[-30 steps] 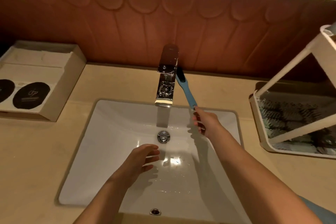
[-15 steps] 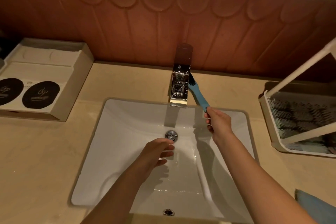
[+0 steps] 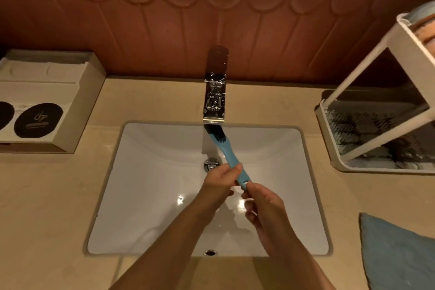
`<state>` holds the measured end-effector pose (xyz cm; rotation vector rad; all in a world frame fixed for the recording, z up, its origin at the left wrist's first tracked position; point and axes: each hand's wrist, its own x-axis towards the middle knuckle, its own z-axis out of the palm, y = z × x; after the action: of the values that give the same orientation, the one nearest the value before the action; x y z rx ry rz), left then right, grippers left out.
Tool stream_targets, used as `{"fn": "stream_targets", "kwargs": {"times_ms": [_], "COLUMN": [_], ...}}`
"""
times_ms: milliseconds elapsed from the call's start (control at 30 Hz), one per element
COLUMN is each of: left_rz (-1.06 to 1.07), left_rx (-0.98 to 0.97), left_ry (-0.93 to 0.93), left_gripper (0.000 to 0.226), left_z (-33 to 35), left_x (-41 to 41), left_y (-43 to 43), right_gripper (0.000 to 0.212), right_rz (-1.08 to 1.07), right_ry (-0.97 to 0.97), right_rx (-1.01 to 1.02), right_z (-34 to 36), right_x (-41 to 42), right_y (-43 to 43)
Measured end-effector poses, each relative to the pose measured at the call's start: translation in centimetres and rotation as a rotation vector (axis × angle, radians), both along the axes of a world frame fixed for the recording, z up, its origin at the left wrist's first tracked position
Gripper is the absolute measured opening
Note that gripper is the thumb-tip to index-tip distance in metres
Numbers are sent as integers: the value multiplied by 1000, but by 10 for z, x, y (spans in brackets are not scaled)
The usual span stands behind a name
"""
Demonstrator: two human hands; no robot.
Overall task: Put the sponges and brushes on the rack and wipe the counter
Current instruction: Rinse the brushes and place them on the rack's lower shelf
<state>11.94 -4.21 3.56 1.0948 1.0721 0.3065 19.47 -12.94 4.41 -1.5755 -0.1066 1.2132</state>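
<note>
- The slim blue plastic brush with black bristles (image 3: 231, 157) is held over the white rectangular sink basin (image 3: 150, 183). Its bristle end sits just under the spout of the chrome faucet (image 3: 214, 99).
- The right hand (image 3: 261, 202) has its grip pinched on the butt of the handle. The left hand (image 3: 219, 181) has its grip closed on the handle midway, thumb against it.
- I cannot tell whether water is running.
- Judgement: this looks like a rinse before racking. Keep the bristles low in the basin, shake the drips off there, then carry the brush right.
- The white two-tier rack (image 3: 326, 134) stands on the beige stone tabletop (image 3: 47, 195), well apart from the brush, so a dripping trip would wet the surface.
- A blue cloth (image 3: 395, 254) lies at the near right, handy for wiping.
- A beige tray box with round black pads (image 3: 47, 101) sits at the left.
- A reddish-brown wall panel with scalloped relief (image 3: 164, 19) runs behind.
</note>
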Motion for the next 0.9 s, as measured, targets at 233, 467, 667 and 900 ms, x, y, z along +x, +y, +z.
{"fn": "stream_targets", "kwargs": {"times_ms": [233,467,667,900], "left_rz": [14,-293,-606,-607], "left_rx": [145,454,873,976], "left_ry": [71,346,530,532], "left_gripper": [21,31,24,35], "left_z": [-9,-2,14,25], "left_x": [4,8,31,70], "left_y": [-21,-39,-58,-78], "right_gripper": [17,25,55,27], "right_rz": [250,228,63,-118], "right_ry": [-153,-334,-338,-312], "right_rx": [-61,-54,74,208], "right_z": [0,3,9,11], "right_x": [12,49,65,102], "right_y": [-30,-41,-44,-70]}}
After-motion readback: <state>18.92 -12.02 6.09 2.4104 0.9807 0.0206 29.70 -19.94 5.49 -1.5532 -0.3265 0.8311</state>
